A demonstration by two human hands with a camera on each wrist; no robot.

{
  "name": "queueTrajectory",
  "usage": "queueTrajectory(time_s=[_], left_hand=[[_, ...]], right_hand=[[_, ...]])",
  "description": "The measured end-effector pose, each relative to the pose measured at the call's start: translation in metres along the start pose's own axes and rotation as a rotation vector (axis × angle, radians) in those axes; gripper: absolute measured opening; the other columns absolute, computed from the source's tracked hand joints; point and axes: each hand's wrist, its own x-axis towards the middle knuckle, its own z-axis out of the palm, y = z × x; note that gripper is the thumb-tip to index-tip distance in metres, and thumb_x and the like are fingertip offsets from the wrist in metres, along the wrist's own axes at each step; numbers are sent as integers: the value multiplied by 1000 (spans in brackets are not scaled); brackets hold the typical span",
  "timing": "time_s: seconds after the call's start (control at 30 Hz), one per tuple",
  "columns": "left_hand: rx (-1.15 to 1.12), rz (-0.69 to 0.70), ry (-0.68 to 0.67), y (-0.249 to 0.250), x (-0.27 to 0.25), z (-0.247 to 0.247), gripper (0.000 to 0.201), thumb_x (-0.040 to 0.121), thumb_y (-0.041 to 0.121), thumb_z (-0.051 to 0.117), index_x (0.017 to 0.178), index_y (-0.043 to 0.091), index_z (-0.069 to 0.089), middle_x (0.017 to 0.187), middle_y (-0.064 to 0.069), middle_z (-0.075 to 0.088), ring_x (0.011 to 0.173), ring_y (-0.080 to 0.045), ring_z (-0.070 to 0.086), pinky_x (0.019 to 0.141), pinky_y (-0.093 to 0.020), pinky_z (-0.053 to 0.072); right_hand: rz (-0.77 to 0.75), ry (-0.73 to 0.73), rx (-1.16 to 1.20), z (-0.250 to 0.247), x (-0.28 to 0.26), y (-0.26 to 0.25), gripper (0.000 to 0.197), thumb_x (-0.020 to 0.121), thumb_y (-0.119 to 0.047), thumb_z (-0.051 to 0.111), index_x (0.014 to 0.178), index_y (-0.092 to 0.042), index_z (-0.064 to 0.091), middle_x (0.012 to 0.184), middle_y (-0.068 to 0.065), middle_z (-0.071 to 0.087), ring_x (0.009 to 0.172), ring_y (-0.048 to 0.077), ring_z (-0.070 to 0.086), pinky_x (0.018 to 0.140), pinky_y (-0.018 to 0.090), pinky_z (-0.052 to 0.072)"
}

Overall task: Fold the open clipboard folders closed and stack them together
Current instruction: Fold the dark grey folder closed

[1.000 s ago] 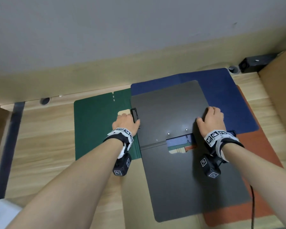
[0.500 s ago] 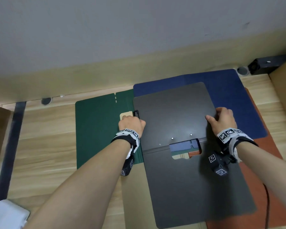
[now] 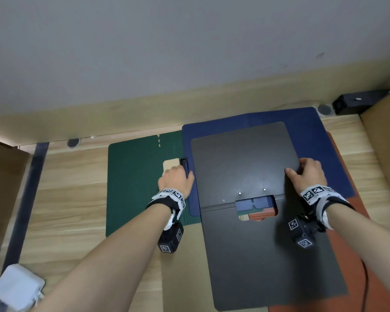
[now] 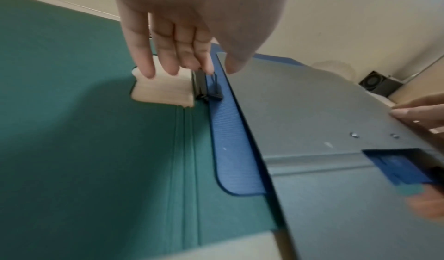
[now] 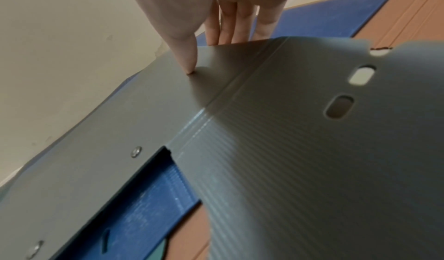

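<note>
Two hands at grey folder (image 3: pixel 245 163): R hand (image 3: pixel 311 174) pinches its right edge; L hand (image 3: pixel 176 180) left of it, fingers straight on clip (image 3: pixel 184 165), holding nothing.

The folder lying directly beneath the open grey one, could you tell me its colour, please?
Dark blue folder, clearest in the head view.

Bare forearms; white-black marker wristbands (image 3: pixel 169 195) carrying black camera cubes (image 3: pixel 170 240).

matt ribbed grey plastic folder (image 3: pixel 257 244), two shiny metal rivets (image 3: pixel 239 193) | beneath it: matt ribbed blue plastic folder (image 3: pixel 306 131) | left of it: matt smooth green plastic folder (image 3: pixel 135 183) | under all: pale wood-grain tabletop (image 3: pixel 65 199), low sheen
</note>
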Motion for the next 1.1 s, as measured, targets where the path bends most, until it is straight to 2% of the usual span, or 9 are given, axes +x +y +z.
queueTrajectory(time_s=[0.13, 0.23, 0.33, 0.4, 0.47, 0.57, 0.67, 0.9, 1.1], left_hand=[[-266, -13, -163, 10, -27, 14, 50, 90, 46, 48, 52, 14, 44, 86, -26, 59, 79, -42, 64, 59, -32, 40], [-411, -121, -176, 18, -41, 17, 34, 85, 43, 58, 72, 12, 56, 91, -17, 58, 78, -37, 62, 64, -31, 42], [-652, -263, -231, 20, -52, 22, 36, 74, 41, 70, 74, 14, 46, 70, -4, 45, 61, -22, 46, 58, -28, 35], [-882, -334, -271, 16, -55, 29, 47, 57, 43, 76, 82, 13, 51, 76, -10, 55, 66, -20, 55, 63, -28, 49], [-1076, -372, -301, 13, -68, 21, 50, 54, 27, 80, 93, 10, 54, 92, -14, 62, 83, -23, 64, 81, -46, 59], [-1184, -396, -305, 5, -96, -2, 47, 73, -6, 74, 110, 9, 49, 102, -12, 62, 99, -25, 61, 92, -38, 53], [-1229, -344, -289, -14, -112, -16, 66, 63, -3, 80, 125, -2, 56, 119, -15, 69, 110, -28, 66, 103, -43, 49], [-1219, -103, -71, -26, -151, -102, 38, 92, -3, 52, 126, 14, 52, 118, -10, 69, 107, -25, 67, 98, -44, 52], [-997, 123, 69, -22, -155, -170, 38, 92, 0, 52, 120, 25, 54, 127, -4, 63, 116, -22, 61, 101, -45, 50]], right_hand=[[4, -34, 14, -2, -9, -4, 58, 84, -35, 69, 130, -7, 48, 130, 20, 46, 118, 41, 50, 100, 47, 41], [11, -49, 23, 0, -17, -5, 62, 84, -35, 68, 134, -6, 44, 134, 21, 43, 121, 42, 47, 103, 49, 39], [15, -69, 31, -2, -27, -4, 64, 84, -35, 67, 136, -7, 43, 136, 20, 43, 123, 41, 47, 103, 48, 39], [8, -96, 39, -5, -34, -4, 65, 84, -36, 67, 136, -8, 42, 136, 18, 44, 123, 40, 48, 103, 49, 40], [-11, -119, 30, -11, -42, -5, 66, 83, -37, 68, 136, -8, 43, 136, 18, 46, 122, 40, 49, 102, 49, 41], [-31, -159, 20, -24, -56, -12, 63, 81, -35, 71, 131, -7, 45, 133, 18, 50, 119, 39, 52, 101, 47, 43], [-42, -257, 14, -39, -74, -27, 65, 80, -33, 72, 131, -6, 44, 133, 16, 52, 121, 38, 52, 100, 44, 42], [-160, -510, -114, -57, -90, -64, 75, 63, -56, 70, 126, -18, 56, 129, 6, 60, 114, 27, 57, 98, 36, 45], [-404, -391, -87, -121, -134, -150, 58, 87, -35, 63, 137, -11, 46, 137, 7, 52, 114, 27, 58, 87, 30, 44]])
